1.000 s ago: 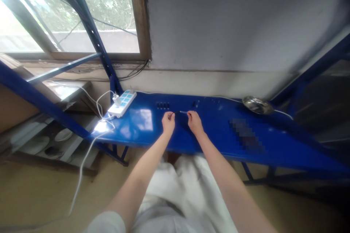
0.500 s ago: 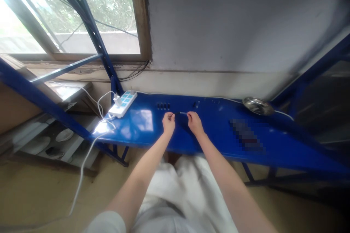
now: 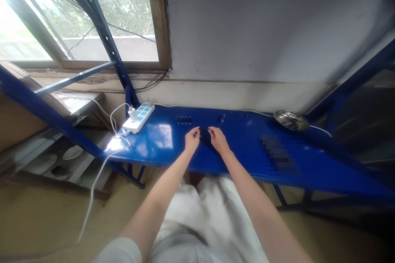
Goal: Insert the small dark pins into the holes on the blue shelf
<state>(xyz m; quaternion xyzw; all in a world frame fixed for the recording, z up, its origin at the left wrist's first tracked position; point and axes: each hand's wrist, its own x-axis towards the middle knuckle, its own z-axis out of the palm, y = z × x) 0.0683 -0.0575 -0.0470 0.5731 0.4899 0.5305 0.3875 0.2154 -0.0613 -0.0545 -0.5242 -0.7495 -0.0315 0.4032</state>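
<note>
Between my fingertips, above the blue table (image 3: 247, 148), is a thin dark stick-like piece (image 3: 204, 129). My left hand (image 3: 192, 139) pinches its left end, and my right hand (image 3: 218, 139) pinches its right end. What the piece is cannot be made out. Beyond my left hand several small dark pieces with pale ends (image 3: 184, 120) stand in a row. Behind my right hand lie a small dark piece (image 3: 219, 118) and a paler one (image 3: 223, 118).
A white power strip (image 3: 138, 118) with a plug and cable lies at the table's left end. A shiny metal dish (image 3: 291, 120) sits at the back right. A blurred-out dark object (image 3: 277, 152) lies nearer the front. Blue frame posts (image 3: 106, 41) rise at the left.
My hands have come closer together, and less of the thin piece shows between them. The pale right part seen earlier is now hidden; mostly the dark part shows.
</note>
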